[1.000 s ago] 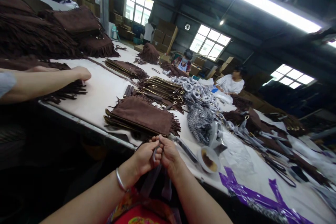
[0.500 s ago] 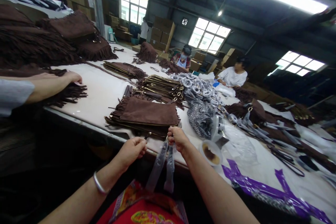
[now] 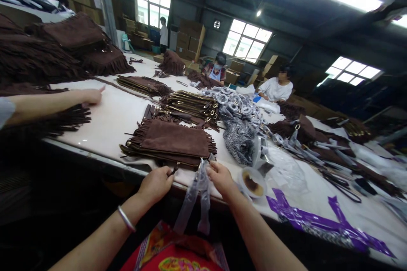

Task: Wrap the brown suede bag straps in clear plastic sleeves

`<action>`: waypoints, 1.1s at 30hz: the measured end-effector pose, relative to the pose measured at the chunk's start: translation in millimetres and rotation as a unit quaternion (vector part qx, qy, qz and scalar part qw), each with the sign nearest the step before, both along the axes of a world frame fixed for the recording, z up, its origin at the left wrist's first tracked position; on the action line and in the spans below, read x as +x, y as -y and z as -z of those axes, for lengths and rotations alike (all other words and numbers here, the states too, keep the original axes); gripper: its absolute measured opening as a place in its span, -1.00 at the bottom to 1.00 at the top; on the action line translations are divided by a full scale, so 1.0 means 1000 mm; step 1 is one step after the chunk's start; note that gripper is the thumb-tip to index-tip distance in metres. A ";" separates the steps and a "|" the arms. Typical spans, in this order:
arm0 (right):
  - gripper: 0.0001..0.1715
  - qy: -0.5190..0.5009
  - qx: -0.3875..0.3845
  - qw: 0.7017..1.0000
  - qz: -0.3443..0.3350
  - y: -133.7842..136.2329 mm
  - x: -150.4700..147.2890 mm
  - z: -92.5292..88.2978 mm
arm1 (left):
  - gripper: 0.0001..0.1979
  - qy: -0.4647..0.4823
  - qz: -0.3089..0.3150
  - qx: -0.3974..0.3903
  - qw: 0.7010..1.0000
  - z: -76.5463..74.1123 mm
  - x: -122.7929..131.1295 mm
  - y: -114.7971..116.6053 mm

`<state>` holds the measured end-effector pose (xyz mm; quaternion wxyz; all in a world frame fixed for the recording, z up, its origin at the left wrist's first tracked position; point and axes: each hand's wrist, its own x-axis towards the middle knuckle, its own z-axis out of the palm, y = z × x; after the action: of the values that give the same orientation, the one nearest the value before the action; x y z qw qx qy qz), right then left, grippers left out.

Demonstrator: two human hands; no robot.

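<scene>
Right in front of me, a small stack of brown suede bags [image 3: 174, 137] with fringed sides lies at the table edge, gold zips towards me. My left hand [image 3: 155, 184] is closed on a dark zipper pull [image 3: 174, 171] that hangs from the front zip. At the bag's right front corner, my right hand [image 3: 221, 178] pinches a plastic-wrapped strap [image 3: 204, 192], whose two lengths dangle over the edge towards my lap. Its metal clip is too small to make out clearly.
Behind lie more zipped bags [image 3: 190, 106] and a heap of wrapped straps [image 3: 235, 101]. A roll of clear tape [image 3: 252, 181] and purple plastic [image 3: 318, 220] are at my right. A co-worker's arm [image 3: 57, 103] reaches in from the left, over fringe.
My right hand has shifted slightly right and down, still at the strap's top. My left hand stays at the zipper pull. The co-worker's hand has lifted off the fringe, a finger stretched out.
</scene>
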<state>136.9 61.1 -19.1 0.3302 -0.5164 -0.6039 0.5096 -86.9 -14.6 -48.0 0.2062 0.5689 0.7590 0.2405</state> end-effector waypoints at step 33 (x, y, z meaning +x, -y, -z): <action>-0.73 0.326 0.271 0.905 -0.046 0.040 -0.049 0.019 | -0.63 0.585 -0.150 -0.068 0.794 -0.005 0.028 -0.023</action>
<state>87.4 21.3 -37.9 0.2185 -0.5163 -0.8155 0.1440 -59.3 8.5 -42.9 0.6105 0.1831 0.5837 0.5030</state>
